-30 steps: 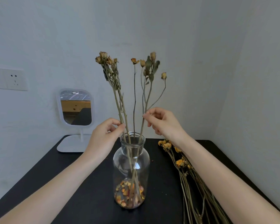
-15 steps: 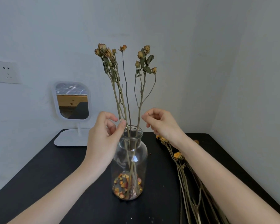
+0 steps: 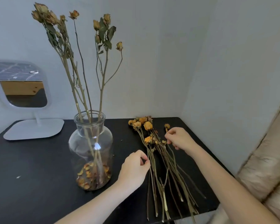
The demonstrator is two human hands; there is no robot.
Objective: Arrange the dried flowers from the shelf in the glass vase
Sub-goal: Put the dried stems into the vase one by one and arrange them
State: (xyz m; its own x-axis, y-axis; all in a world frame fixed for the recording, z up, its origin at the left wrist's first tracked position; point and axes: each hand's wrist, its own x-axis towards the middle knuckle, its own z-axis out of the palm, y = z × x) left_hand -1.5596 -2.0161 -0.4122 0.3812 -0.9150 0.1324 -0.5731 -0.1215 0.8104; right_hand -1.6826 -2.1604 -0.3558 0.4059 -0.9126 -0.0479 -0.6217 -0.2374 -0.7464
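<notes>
A clear glass vase (image 3: 90,143) stands on the black table (image 3: 31,167), with dried petals at its bottom. Several tall dried flowers (image 3: 81,70) stand upright in it, free of both hands. To the right of the vase, a loose bundle of dried orange flowers (image 3: 162,167) lies flat on the table, heads toward the wall. My left hand (image 3: 134,168) pinches the leftmost stem of the bundle between thumb and forefinger. At the bundle's right side near the heads, my right hand (image 3: 179,138) has its fingertips curled onto a thin stem.
A white stand mirror (image 3: 21,84) with a flat base (image 3: 34,129) stands at the back left against the wall. Walls meet in a corner behind the table. Beige padded furniture (image 3: 265,167) sits just past the table's right edge.
Both hands have let go of the stems standing in the vase and moved down and right to the loose bundle on the table. The view has shifted right and downward.
</notes>
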